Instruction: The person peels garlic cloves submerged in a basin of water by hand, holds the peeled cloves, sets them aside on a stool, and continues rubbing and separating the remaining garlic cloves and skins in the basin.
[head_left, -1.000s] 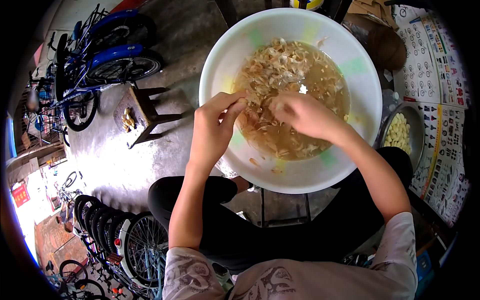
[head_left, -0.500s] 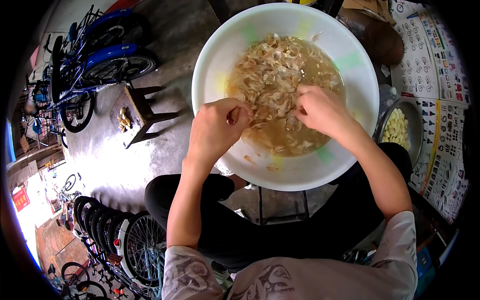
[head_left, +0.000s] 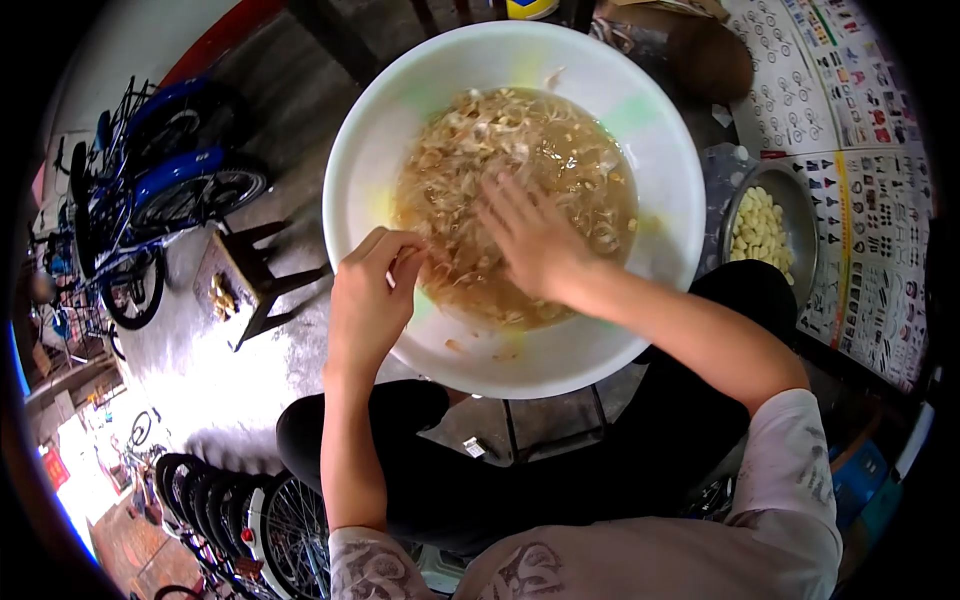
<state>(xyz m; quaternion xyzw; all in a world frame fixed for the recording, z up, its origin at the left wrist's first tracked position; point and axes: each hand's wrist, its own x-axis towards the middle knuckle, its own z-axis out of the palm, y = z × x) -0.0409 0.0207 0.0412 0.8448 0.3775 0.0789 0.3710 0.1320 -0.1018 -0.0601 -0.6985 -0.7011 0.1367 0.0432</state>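
Note:
A large white basin (head_left: 660,230) holds cloudy brownish water with many thin papery skins (head_left: 490,130) floating in it. My left hand (head_left: 380,280) is over the basin's left side, its fingers pinched together at the edge of the skins; what they hold, if anything, is too small to make out. Over the middle of the water, my right hand (head_left: 530,235) lies palm down with its fingers stretched out and apart, touching the skins. To the right of the basin, a metal bowl (head_left: 806,230) contains peeled pale cloves (head_left: 762,228).
A small wooden stool (head_left: 250,268) with brownish pieces on it stands at the left. Blue bicycles (head_left: 180,180) are beyond it, and a row of wheels (head_left: 215,490) is at the lower left. Printed sheets (head_left: 870,240) cover the right side.
My right hand has gone from curled fingers to spread ones and moved left over the skins. My left hand remains pinched. The whole view has shifted, with the basin now further left.

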